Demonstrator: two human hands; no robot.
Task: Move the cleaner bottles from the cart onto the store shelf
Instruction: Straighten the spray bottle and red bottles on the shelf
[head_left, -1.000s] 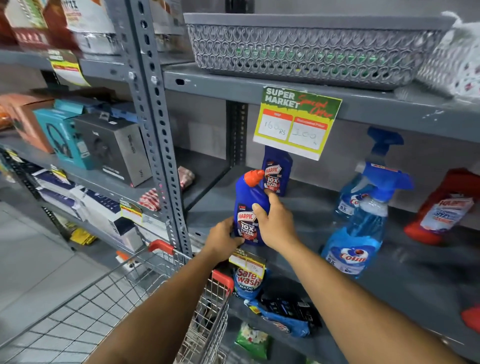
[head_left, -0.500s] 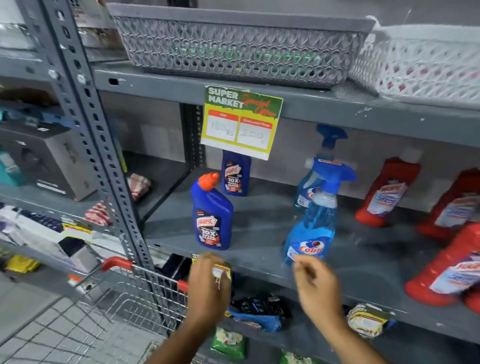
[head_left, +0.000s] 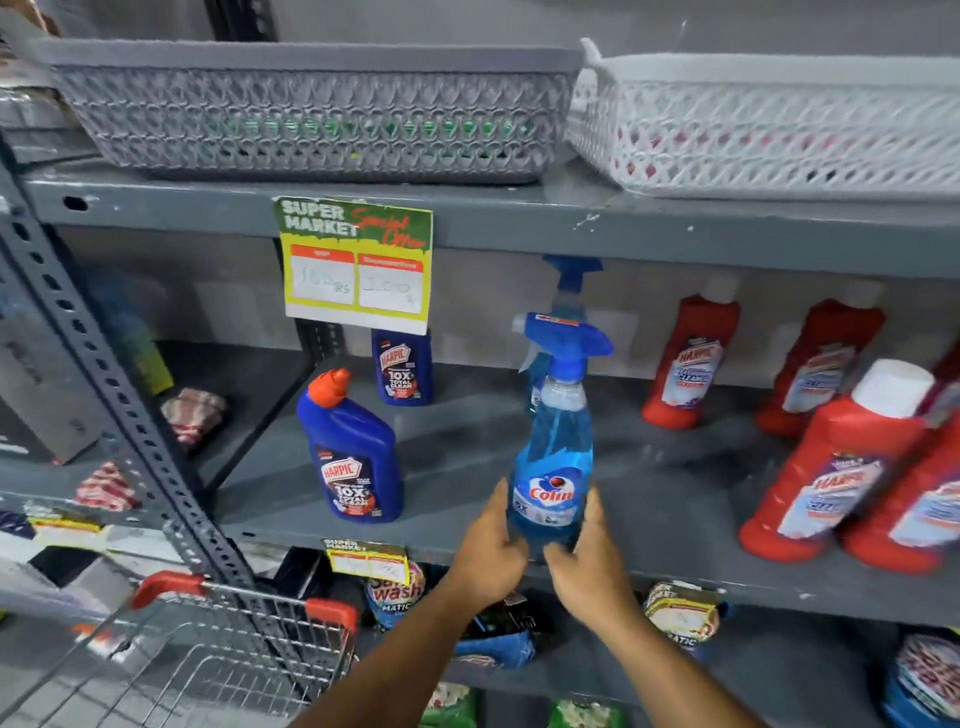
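A blue Colin spray bottle (head_left: 553, 457) stands upright near the front edge of the grey store shelf (head_left: 675, 499). My left hand (head_left: 491, 551) and my right hand (head_left: 587, 561) cup its base from either side, fingers touching it. A blue Harpic bottle with an orange cap (head_left: 353, 457) stands to its left, free of both hands. Another blue Harpic bottle (head_left: 402, 366) stands at the back under the price sign. A second spray bottle (head_left: 569, 283) is partly hidden behind the Colin one. The wire cart (head_left: 208, 660) sits at the lower left.
Several red Harpic bottles (head_left: 831, 467) fill the shelf's right side. A grey basket (head_left: 311, 109) and a white basket (head_left: 779, 124) sit on the shelf above. A yellow-green offer sign (head_left: 356, 265) hangs from that shelf's edge. Detergent pouches (head_left: 395, 592) lie on the shelf below.
Both hands left the orange-capped Harpic bottle, which now stands on the shelf, and moved right to close around the base of the Colin spray bottle. The view shifted right.
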